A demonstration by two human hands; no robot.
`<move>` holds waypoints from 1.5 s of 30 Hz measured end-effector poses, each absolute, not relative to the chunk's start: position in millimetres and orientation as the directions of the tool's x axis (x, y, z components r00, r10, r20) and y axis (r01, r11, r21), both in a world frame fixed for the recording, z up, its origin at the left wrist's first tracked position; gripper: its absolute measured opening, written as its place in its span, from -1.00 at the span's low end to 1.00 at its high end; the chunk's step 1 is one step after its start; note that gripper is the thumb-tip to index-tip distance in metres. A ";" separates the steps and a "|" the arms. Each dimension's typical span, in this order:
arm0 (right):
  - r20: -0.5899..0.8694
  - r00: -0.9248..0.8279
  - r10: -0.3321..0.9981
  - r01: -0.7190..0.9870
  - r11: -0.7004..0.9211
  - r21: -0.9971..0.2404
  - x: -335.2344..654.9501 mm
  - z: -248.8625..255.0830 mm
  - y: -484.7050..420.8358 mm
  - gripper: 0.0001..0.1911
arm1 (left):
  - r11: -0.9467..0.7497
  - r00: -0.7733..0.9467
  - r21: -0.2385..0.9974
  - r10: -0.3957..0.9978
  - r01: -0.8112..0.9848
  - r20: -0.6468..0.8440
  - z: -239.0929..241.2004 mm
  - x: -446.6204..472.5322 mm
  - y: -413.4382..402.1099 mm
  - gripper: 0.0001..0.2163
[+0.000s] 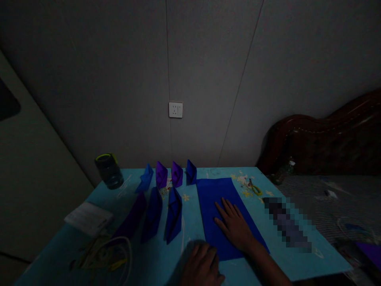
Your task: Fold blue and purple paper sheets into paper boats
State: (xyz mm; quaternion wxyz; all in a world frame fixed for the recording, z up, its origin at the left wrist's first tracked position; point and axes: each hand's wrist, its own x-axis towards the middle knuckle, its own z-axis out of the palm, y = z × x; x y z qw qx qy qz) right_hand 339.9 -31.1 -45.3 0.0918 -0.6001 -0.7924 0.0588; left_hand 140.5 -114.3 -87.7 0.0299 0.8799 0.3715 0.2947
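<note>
A sheet of dark blue paper (216, 198) lies flat on the table, right of the middle. My right hand (233, 224) rests palm down on it with the fingers stretched out, holding nothing. By the sheet's near left corner, my left hand (201, 266) sits low on the table with its fingers curled in; no object shows in it. Left of the sheet stand several folded paper boats in two rows. The back row has a light blue boat (145, 179), two purple boats (161, 175) and a dark blue boat (191, 173). Nearer are dark blue boats (174, 216) and a dark purple boat (132, 218).
The table has a light blue flowered cover (190, 202). A dark cup (109, 171), a white packet (89, 217) and a tangle of cords (110, 254) lie left. Scissors with yellow-green handles (256, 190) and a blurred-out item (287, 224) lie right, beside a bed (342, 194).
</note>
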 end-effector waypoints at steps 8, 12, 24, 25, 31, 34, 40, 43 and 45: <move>0.327 -0.245 0.913 0.895 0.343 -0.285 301.9 -15.2 -41.3 -0.58 | -0.802 0.604 0.299 0.589 0.516 0.537 -39.1 85.9 -124.0 -0.78; 0.238 -0.414 0.879 0.753 0.477 -0.454 234.8 27.2 -49.0 -0.59 | -0.756 0.517 0.350 0.640 0.553 0.568 -13.1 48.8 -134.1 -0.75; 0.040 -0.308 0.951 0.843 0.292 -0.453 207.4 23.9 -49.6 -0.70 | -0.318 -0.067 0.726 0.892 0.609 0.447 -2.9 26.0 -120.6 -0.78; 0.035 -0.301 0.953 0.835 0.281 -0.473 213.2 24.0 -55.3 -0.69 | -0.289 -0.086 0.753 0.906 0.592 0.415 -2.3 30.5 -116.4 -0.77; 0.077 -0.309 0.948 0.801 0.303 -0.516 225.3 20.8 -90.6 -0.64 | -0.212 -0.095 0.826 0.948 0.522 0.304 -6.5 62.4 -103.2 -0.80; 0.140 -0.350 0.926 0.784 0.371 -0.498 222.6 13.4 -101.4 -0.65 | -0.167 -0.108 0.825 0.958 0.539 0.264 -8.5 69.5 -101.4 -0.86; 0.242 -0.407 0.881 0.790 0.472 -0.391 222.6 -3.9 -110.6 -0.63 | -0.045 -0.182 0.782 0.963 0.622 0.200 -10.8 64.5 -93.3 -0.84; 0.236 -0.416 0.878 0.785 0.478 -0.394 225.5 -5.8 -111.2 -0.62 | -0.045 -0.167 0.812 0.971 0.582 0.173 -11.9 63.6 -89.9 -0.85; 0.227 -0.392 0.891 0.781 0.453 -0.429 227.9 -3.5 -109.8 -0.60 | -0.059 -0.157 0.854 0.974 0.516 0.163 -11.2 64.7 -89.2 -0.86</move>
